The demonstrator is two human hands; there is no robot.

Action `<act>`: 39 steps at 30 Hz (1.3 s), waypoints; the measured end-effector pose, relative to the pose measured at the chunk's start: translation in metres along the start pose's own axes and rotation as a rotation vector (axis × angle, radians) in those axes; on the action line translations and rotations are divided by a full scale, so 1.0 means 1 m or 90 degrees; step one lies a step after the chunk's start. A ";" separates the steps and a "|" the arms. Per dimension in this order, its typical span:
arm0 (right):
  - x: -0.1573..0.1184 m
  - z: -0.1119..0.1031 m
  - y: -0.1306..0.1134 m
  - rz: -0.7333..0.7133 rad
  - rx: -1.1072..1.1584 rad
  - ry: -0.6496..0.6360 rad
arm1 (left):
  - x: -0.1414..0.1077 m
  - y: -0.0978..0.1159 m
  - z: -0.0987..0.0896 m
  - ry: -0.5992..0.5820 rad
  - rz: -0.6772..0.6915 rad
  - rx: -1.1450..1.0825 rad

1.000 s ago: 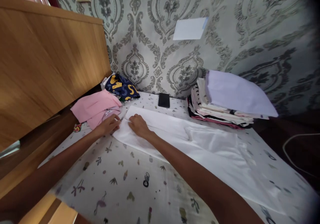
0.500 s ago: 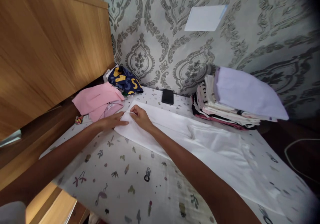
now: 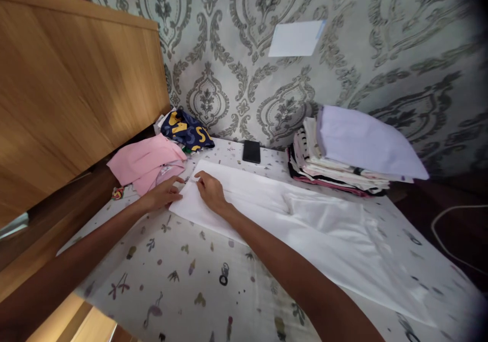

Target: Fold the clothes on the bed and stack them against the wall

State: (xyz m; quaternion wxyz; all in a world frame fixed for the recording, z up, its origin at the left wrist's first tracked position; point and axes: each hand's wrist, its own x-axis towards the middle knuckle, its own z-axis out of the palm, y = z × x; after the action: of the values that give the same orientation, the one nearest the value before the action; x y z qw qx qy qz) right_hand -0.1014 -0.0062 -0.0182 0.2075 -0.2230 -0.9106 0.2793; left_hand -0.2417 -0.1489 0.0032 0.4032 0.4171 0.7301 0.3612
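Observation:
A long white garment (image 3: 263,199) lies folded lengthwise across the bed, smooth at its left end and wrinkled toward the right. My right hand (image 3: 210,190) rests on that left end, its fingers curled and thumb and index closed on a small bit of the cloth. Just at the garment's left edge is my left hand (image 3: 162,194), fingers apart and holding nothing. Beside it lies a pink cloth (image 3: 147,158) in a loose heap.
A navy and yellow patterned cloth (image 3: 186,130) sits behind the pink one. Near the wall is a black phone (image 3: 251,151). At the right stands a stack of folded clothes (image 3: 335,169) topped by a lavender cloth (image 3: 366,141). A wooden panel (image 3: 87,72) rises at the left.
My left hand has let go of the garment's end and drawn back slightly left and down. The right hand has shifted a little down and left on the cloth. The view has tilted slightly.

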 end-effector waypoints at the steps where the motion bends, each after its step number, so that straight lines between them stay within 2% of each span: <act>1: 0.000 -0.001 0.000 0.006 -0.006 0.009 | 0.001 0.000 0.001 0.013 0.007 0.020; 11: 0.003 -0.005 -0.007 0.018 -0.096 -0.038 | 0.003 0.013 0.005 0.188 0.058 0.405; 16: -0.013 -0.021 -0.011 -0.027 -0.064 -0.008 | 0.022 0.026 0.015 0.246 0.000 0.495; 21: -0.050 -0.049 0.008 0.037 -0.131 0.020 | 0.043 0.043 0.039 0.286 -0.063 0.594; 24: -0.068 -0.055 0.026 0.117 -0.191 -0.030 | 0.050 0.050 0.054 0.337 -0.086 0.654; 27: -0.075 -0.052 0.036 0.143 -0.212 -0.074 | 0.053 0.052 0.063 0.380 -0.082 0.682; 32: -0.076 -0.051 0.037 0.133 -0.217 -0.070 | 0.055 0.049 0.061 0.367 -0.076 0.701; 39: -0.075 -0.051 0.038 0.137 -0.219 -0.061 | 0.056 0.053 0.047 0.282 -0.120 0.634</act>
State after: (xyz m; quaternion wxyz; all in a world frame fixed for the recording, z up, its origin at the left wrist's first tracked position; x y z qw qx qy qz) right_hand -0.0039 0.0039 -0.0214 0.0917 -0.3371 -0.9248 0.1508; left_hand -0.2014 -0.0686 0.0130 0.0248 0.4042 0.9142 0.0137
